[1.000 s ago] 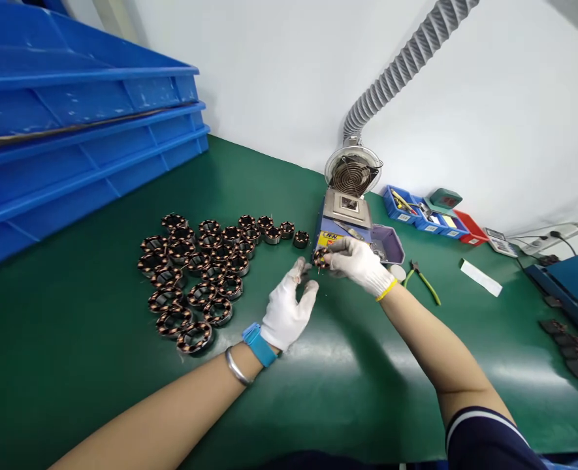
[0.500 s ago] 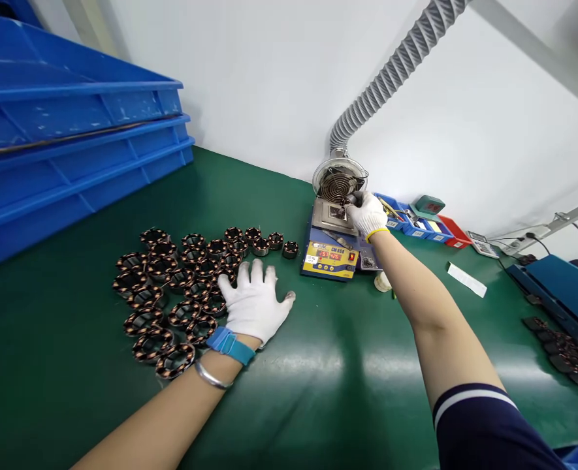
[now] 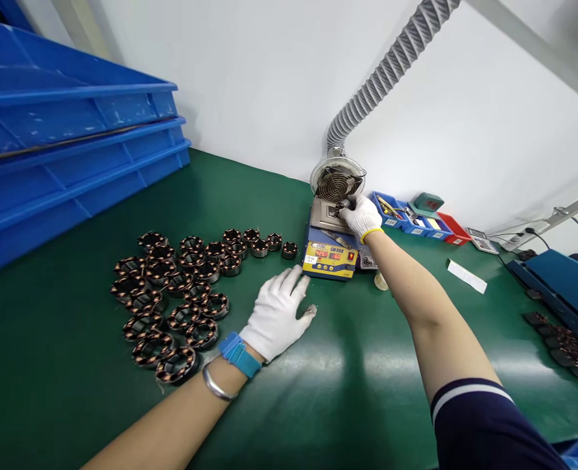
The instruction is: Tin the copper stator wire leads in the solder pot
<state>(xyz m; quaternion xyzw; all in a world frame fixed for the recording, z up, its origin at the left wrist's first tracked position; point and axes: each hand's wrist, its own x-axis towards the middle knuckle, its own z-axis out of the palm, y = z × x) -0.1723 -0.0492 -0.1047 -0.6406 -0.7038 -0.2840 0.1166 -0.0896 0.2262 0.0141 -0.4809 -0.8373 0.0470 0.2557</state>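
My right hand (image 3: 364,217), in a white glove with a yellow cuff, is closed on a small motor stator (image 3: 341,207). It holds the stator at the square opening on top of the blue and yellow solder pot (image 3: 328,260); whether the stator touches the solder is too small to tell. My left hand (image 3: 275,316), also gloved, hovers or rests on the table with fingers stretched and nothing in them; its fingertips are just short of the pot's front. Left of it stand several copper-wound stators (image 3: 201,333) in loose rows, the nearest pot-side one (image 3: 289,249) set apart.
A fan hood (image 3: 336,181) on a grey flexible duct (image 3: 384,78) stands behind the pot. Blue bins (image 3: 389,219) with tools and a red bin (image 3: 454,230) line the wall. Stacked blue crates (image 3: 78,156) border the left. A paper strip (image 3: 466,275) lies right on the green table (image 3: 347,391).
My left hand has drawn away from the stators toward the right, its fingers closer together. My right hand has shifted slightly left and down with the stator, over the pot's opening.
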